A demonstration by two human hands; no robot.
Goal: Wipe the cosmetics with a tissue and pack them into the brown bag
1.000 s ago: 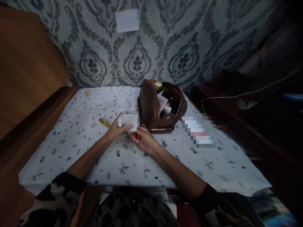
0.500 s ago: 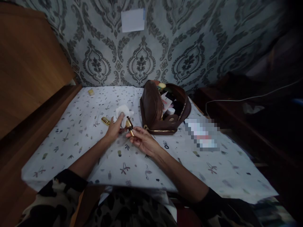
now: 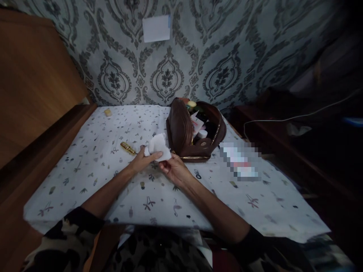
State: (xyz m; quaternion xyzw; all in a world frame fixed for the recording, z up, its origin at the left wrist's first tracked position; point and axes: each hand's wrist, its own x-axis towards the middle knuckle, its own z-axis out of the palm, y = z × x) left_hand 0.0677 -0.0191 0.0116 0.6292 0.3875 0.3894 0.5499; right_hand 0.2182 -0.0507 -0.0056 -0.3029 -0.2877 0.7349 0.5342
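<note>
Head view: can any writing be read?

"Only traces. A white card with reddish print (image 3: pixel 196 123) stands in the unzipped brown leather-look bag (image 3: pixel 179 126), its letters too small to make out. Pixel blocks cover the pale flat item with a red patch (image 3: pixel 241 160) right of the bag."

"And the slim, shiny gold tube (image 3: pixel 127 148) on the white table cover with plant prints (image 3: pixel 218 181)?"

"Some marking shows on its side, too small to read. It lies just beside the left hand (image 3: pixel 143 160)."

"What is that hand doing?"

"It has clamped the crumpled white cloth (image 3: pixel 159 145) with the thumb on top. The cloth is over the table cover, near the bag's left side. The right hand (image 3: pixel 176 170) has its fingers curled at the cloth's lower right edge; whether they grip anything underneath, I cannot tell."

"What differs from half a second ago?"

"Then the right fingers held a dark-and-gold tube beside the cloth. Now the cloth spreads to those fingertips and that piece is out of sight."

"Anything else hard to see?"

"Inside the bag things overlap: a white round cap (image 3: pixel 202 134) and a yellow rounded top (image 3: pixel 192 103) show, their lower parts hidden. The right sleeve (image 3: pixel 261 241) runs off into shadow at the bottom."
</note>
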